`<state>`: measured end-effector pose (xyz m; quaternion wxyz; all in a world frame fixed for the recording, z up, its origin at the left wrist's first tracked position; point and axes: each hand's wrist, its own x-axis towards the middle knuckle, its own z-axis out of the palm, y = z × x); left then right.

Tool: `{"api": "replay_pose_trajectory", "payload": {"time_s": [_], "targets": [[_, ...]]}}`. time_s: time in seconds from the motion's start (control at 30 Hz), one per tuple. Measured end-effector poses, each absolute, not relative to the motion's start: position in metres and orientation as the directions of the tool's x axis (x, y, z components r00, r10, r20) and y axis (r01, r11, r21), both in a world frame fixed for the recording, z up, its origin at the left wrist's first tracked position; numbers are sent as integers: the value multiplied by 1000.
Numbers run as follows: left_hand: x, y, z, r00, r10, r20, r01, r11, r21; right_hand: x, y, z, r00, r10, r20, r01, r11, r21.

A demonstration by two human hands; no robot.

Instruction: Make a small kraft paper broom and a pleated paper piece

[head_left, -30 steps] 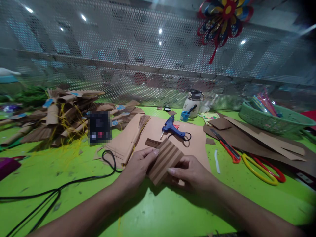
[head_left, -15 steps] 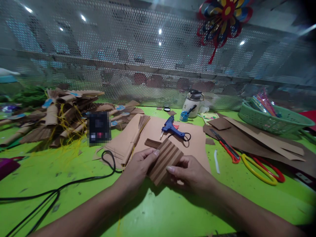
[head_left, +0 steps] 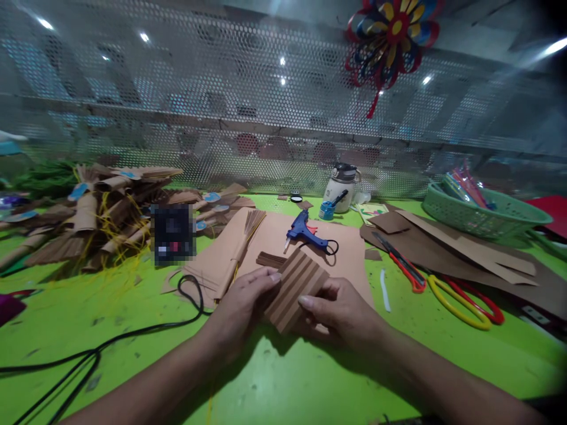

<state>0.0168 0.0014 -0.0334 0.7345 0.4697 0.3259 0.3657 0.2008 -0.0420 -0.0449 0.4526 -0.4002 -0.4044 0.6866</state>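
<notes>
I hold a pleated piece of brown paper (head_left: 295,287) just above the green table (head_left: 110,319). My left hand (head_left: 241,307) pinches its left edge, thumb on top. Along the lower right edge, my right hand (head_left: 343,311) grips it with the fingers curled under. The folds run as parallel ridges across it. Behind it a flat tan paper sheet (head_left: 345,248) lies on the table, with a small folded brown strip (head_left: 271,259) and a blue glue gun (head_left: 308,232) on it.
A heap of rolled brown paper pieces with yellow strings (head_left: 93,212) fills the left. A black cord (head_left: 133,330) snakes across the front left. Red and yellow scissors (head_left: 460,298), a red-handled cutter (head_left: 398,260), brown card strips (head_left: 465,248) and a green basket (head_left: 482,212) sit right. A jar (head_left: 340,186) stands at the back.
Both hands keep the same hold on the pleated paper. The view has shifted a little to the right and up; nothing on the table has moved.
</notes>
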Motion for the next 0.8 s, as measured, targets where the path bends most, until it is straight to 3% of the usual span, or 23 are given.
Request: {"api": "replay_pose_trajectory", "payload": {"time_s": [0.37,0.8], "targets": [[19,2,-32,522,836,-170,-201,314,928,200,-40,-50,-275,955,-110,-304,-195,-933],[18,-1,-29,532,827,-182,-183,323,929,202,-42,-47,-278,946,-166,-222,-232,-947]]}}
